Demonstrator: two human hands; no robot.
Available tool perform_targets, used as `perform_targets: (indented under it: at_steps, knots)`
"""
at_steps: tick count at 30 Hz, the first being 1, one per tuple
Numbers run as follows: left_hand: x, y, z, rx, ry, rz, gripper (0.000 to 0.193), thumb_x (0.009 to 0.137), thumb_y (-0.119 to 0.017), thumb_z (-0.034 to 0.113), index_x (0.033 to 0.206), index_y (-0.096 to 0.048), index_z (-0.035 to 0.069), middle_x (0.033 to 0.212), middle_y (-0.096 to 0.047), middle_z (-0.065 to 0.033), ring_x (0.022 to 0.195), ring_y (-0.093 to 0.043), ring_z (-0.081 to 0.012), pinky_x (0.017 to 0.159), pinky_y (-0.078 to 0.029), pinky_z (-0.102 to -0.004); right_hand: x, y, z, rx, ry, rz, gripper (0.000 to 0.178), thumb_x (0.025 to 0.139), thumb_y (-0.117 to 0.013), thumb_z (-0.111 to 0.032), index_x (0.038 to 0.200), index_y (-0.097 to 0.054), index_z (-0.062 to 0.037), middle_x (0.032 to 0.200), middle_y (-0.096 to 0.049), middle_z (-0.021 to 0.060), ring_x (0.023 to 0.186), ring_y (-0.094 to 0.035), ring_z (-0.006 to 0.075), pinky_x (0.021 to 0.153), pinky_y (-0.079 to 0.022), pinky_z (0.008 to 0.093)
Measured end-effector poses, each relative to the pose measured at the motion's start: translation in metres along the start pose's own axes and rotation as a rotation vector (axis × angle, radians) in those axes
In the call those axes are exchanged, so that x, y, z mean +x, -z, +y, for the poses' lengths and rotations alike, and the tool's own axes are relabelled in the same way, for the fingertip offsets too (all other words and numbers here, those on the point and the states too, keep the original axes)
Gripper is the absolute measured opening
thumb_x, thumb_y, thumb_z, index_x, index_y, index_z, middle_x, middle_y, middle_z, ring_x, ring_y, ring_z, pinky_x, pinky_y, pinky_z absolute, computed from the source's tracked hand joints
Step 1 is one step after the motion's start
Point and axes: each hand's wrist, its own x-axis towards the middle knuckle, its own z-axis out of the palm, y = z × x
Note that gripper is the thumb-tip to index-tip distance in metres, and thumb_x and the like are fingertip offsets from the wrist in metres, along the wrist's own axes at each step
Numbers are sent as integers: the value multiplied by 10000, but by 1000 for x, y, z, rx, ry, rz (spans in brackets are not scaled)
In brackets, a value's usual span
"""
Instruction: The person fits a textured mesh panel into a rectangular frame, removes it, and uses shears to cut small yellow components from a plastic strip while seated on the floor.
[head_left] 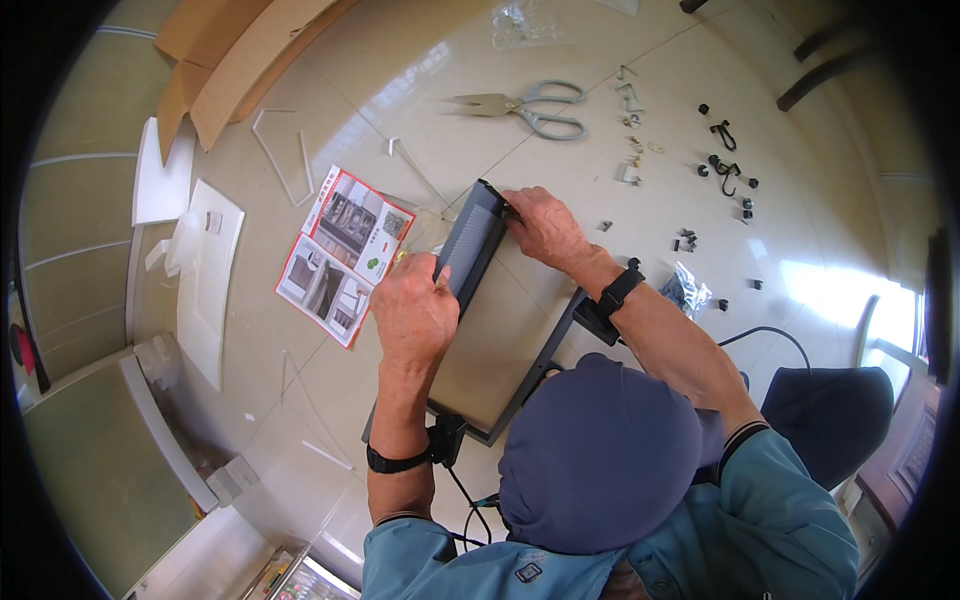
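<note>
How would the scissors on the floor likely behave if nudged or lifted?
The scissors would probably slide rather than roll, since they lie flat on glossy floor tiles. Their metal-looking blades suggest stiffness, though they might swing apart if lifted by just one looped handle.

The bare, curled left hand (415,308) grips; the bare right hand (545,228), at its two o'clock, pinches.

I have a dark grey, open-centred frame (525,385) before me, slanting away to the right. The long, finely patterned grey panel (470,235) along its left side sits just right of the printed leaflet (345,255), its far end beneath my right hand's (545,230) fingers.
</note>
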Motion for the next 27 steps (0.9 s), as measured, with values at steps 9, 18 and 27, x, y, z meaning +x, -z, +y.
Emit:
perform_targets:
  at_steps: [9, 18, 27]
  knots:
    - [1, 1, 2, 1, 23, 10, 283, 742, -751, 42, 713, -475, -11, 723, -565, -217, 701, -548, -463, 607, -408, -494, -4, -2, 1, 42, -57, -6, 551, 779, -691, -29, 1291, -487, -9, 1018, -627, 173, 1013, -580, 359, 881, -514, 431]
    - [0, 3, 0, -6, 31, 17, 286, 743, -753, 46, 712, -475, -10, 719, -562, -220, 693, -544, -461, 600, -408, -489, -10, 1, 2, 198, -86, -5, 595, 812, -650, 9, 1358, -418, -36, 1025, -638, 177, 1004, -593, 372, 876, -517, 441]
    - [-1, 1, 0, 5, 1, 14, 299, 745, -757, 57, 702, -468, -5, 704, -554, -217, 684, -538, -464, 592, -403, -491, -5, -2, 10, 309, -160, 63, 266, 840, -647, -40, 1090, -568, 5, 969, -671, 206, 920, -643, 389, 811, -525, 446]
